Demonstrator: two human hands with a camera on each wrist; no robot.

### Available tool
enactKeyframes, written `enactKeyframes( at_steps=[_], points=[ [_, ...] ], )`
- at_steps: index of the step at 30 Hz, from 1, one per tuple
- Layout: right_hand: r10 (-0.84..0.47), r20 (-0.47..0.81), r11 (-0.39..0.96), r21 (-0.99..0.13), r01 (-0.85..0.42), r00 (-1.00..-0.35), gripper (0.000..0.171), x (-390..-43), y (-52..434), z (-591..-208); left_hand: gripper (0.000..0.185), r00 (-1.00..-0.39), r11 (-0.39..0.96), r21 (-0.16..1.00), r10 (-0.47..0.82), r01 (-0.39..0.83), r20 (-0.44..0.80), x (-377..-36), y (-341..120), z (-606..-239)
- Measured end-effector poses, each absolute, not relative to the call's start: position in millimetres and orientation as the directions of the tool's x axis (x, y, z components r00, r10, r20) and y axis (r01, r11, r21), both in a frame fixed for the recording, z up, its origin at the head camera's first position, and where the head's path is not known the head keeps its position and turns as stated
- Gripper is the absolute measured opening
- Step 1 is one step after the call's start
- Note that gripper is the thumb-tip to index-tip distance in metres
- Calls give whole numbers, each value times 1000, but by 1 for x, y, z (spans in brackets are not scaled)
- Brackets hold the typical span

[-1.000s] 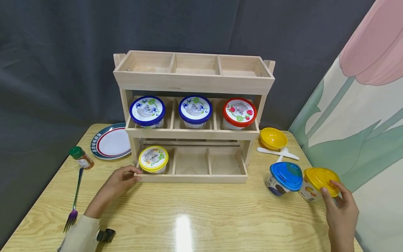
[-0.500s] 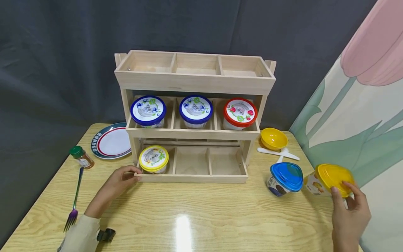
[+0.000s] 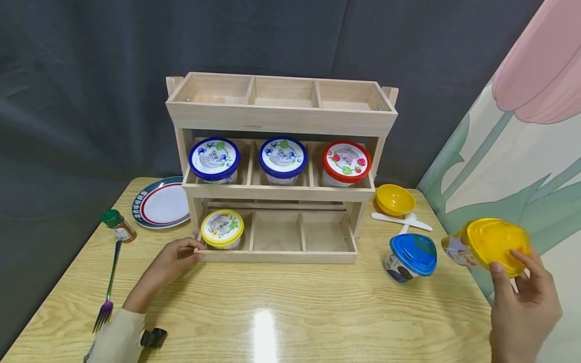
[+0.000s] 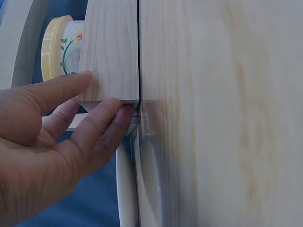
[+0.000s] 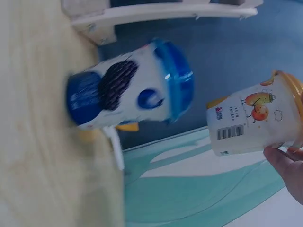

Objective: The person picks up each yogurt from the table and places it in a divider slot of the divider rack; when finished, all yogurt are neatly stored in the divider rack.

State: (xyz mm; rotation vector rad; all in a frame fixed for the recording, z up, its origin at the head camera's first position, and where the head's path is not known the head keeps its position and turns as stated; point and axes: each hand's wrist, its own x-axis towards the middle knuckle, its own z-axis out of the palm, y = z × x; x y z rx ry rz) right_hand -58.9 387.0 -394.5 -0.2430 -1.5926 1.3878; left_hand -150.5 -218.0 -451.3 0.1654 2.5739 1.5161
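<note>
My right hand (image 3: 524, 297) grips a yogurt tub with a yellow lid (image 3: 498, 243) by its lid, tilted and raised above the table at the far right. In the right wrist view, this tub (image 5: 253, 118) shows fruit drawings and a barcode. A blue-lidded tub (image 3: 412, 254) stands on the table to its left. My left hand (image 3: 174, 259) holds the lower left front corner of the wooden rack (image 3: 277, 257), thumb on the front board (image 4: 111, 56) and fingers at its end. Just behind those fingers, a yellow-rimmed tub (image 3: 222, 229) sits in the bottom tier's left compartment.
Two blue-lidded tubs, one of them this blueberry tub (image 3: 214, 159), and a red-lidded tub (image 3: 347, 162) fill the middle tier. Right of the rack lie a yellow bowl (image 3: 395, 199) and crossed white utensils (image 3: 401, 221). At left are a plate (image 3: 165, 204), spice jar (image 3: 119, 226) and fork (image 3: 108, 292).
My right hand has lifted the yellow-lidded tub off the table and carried it up and right, away from the blue-lidded tub. My left hand stays at the rack's corner.
</note>
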Motion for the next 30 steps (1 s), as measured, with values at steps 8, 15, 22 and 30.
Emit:
enactKeyframes(
  at_steps=[8,15,22,30],
  points=[
    [615,632,107,-659,-744,-472,41,-52,365,-373,17,-982,469,883,173,17,-73,-152,-217,-450],
    [496,666,119,-688,-716,-558,40,-47,339,-365,15,-982,457,890,173,13,-74,-151,-216,-450],
    [308,730,91,-661,-745,-610,40,-50,309,-361,15,-982,467,884,170,7,-82,-152,-217,-452],
    [121,816,31,-573,-819,-566,51,-60,283,-357,15,-984,483,876,157,5,-80,-152,-217,-451]
  ],
)
